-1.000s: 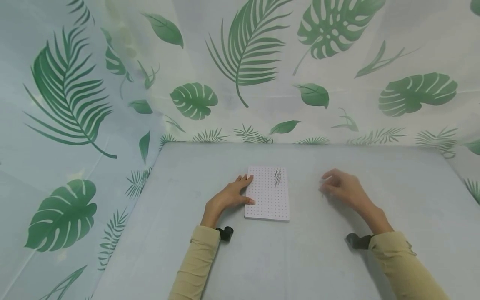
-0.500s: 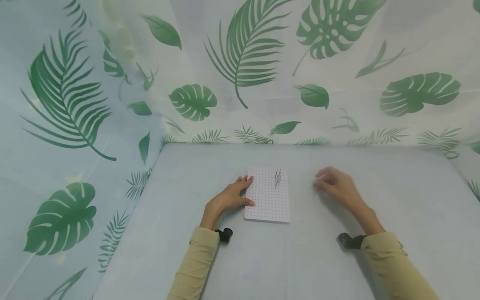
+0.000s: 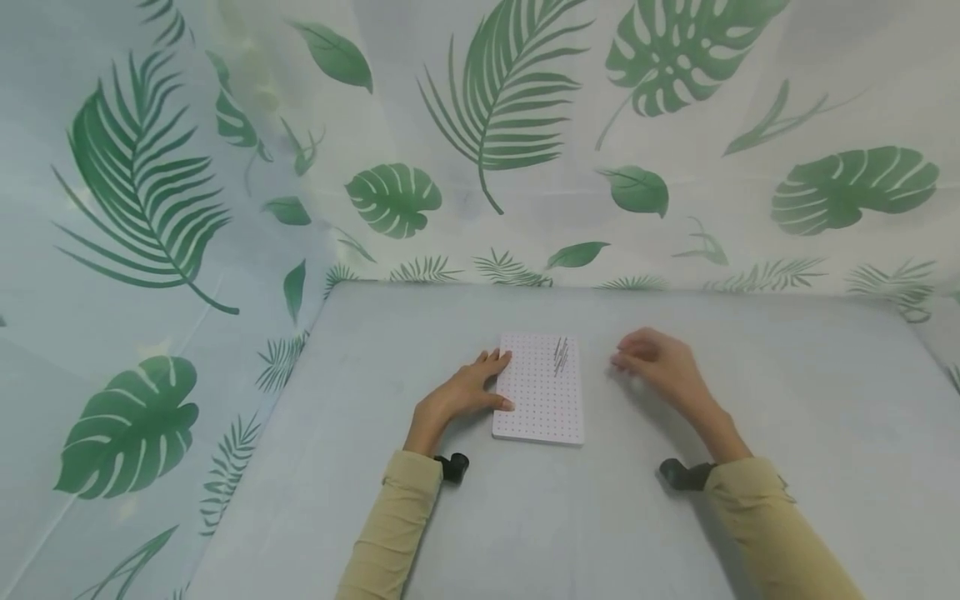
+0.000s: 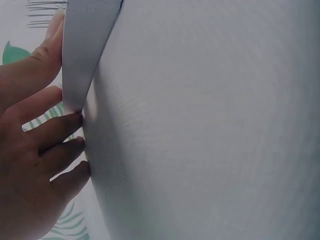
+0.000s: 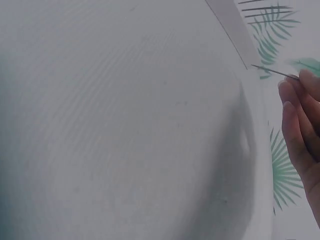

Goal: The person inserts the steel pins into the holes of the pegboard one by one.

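A white pegboard (image 3: 537, 400) with rows of small holes lies flat on the table. Several thin metal pins (image 3: 561, 357) stand near its upper right corner. My left hand (image 3: 457, 392) rests on the left edge of the board, thumb and fingertips spread apart over it. In the left wrist view the board's side wall (image 4: 82, 50) shows beside the fingers. Right of the board, my right hand (image 3: 667, 367) hovers above the table. Thumb and fingertips there pinch a thin metal pin (image 5: 274, 72), its free end pointing toward the board in the right wrist view.
The table (image 3: 600, 525) is covered in a plain pale cloth. Leaf-patterned curtains (image 3: 525, 192) hang along its back and left side. A black wrist camera (image 3: 453, 468) sits at the left cuff, another wrist camera (image 3: 682, 475) at the right.
My right hand has moved left, closer to the board, with its fingers still pinched. The left hand and the board stay in place; the head view shifts slightly.
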### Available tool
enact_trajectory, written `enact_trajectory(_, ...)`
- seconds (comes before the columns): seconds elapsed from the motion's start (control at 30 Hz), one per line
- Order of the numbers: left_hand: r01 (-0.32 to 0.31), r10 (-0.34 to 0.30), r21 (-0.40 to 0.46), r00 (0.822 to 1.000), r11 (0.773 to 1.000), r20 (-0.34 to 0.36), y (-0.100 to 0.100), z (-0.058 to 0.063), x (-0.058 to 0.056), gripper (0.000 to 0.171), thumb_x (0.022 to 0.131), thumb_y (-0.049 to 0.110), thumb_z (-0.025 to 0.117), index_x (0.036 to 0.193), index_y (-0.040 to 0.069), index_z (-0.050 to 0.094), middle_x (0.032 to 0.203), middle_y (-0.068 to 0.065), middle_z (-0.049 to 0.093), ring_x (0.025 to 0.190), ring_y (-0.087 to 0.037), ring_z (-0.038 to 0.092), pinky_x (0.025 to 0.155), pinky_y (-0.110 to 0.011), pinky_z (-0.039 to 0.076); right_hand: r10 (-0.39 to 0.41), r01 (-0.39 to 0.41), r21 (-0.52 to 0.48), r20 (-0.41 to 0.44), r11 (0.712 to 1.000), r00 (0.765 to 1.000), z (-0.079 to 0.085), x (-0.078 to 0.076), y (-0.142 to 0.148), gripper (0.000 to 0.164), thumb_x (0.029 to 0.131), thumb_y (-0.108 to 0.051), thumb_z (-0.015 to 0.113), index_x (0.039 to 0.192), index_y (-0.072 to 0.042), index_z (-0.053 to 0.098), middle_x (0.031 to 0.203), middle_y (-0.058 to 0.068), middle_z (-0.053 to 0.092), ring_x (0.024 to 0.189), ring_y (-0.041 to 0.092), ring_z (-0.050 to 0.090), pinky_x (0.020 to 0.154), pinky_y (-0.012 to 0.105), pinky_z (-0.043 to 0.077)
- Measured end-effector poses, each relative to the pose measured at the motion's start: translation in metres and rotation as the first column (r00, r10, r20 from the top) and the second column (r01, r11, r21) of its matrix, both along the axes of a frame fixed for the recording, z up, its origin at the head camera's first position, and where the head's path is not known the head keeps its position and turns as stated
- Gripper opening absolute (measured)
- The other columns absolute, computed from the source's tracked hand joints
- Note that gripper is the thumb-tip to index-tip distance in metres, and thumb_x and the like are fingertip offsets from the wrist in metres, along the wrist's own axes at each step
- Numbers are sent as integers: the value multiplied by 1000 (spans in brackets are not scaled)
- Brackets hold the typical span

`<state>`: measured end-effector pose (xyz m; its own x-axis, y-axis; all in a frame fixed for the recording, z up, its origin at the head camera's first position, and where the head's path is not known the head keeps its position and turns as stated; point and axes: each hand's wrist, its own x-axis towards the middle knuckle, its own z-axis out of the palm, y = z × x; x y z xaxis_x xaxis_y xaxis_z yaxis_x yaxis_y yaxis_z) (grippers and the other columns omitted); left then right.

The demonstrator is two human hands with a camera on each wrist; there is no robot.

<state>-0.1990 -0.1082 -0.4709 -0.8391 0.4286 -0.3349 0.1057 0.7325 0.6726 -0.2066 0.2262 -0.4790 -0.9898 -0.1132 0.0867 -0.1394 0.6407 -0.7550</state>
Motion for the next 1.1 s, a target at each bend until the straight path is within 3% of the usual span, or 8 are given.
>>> enact_trajectory(0.23,14,-14,-17,1000,1000,-10,1,-3,-2,90,92,30,77,164,17,26,172,-6,16,161,-25,6,131,-50,8,-12,12,-4,1,1000,1000,1,-4,-8,20,93,-18,78,104,-4,68,95,14,78,81,13,72,66,20,53)
enact_trajectory(0.47,11,-11,-27,1000,1000,-10,2,-2,-3,90,92,30,77,164,17,26,172,-6,17,161,-25,6,131,-50,8,5,-6,-78,-8,997,1000,4,-4,-20,21,91,-17,79,102,-2,69,96,17,78,78,7,71,64,18,53)
enact_trajectory(1.1,19,-20,-42,1000,999,-11,3,3,-1,90,92,29,78,164,15,26,172,-8,18,161,-26,8,131,-51,11,64,-68,-135,-36,988,997,0,-6,-43,15,89,-14,81,96,-3,72,87,14,78,78,26,75,62,18,47)
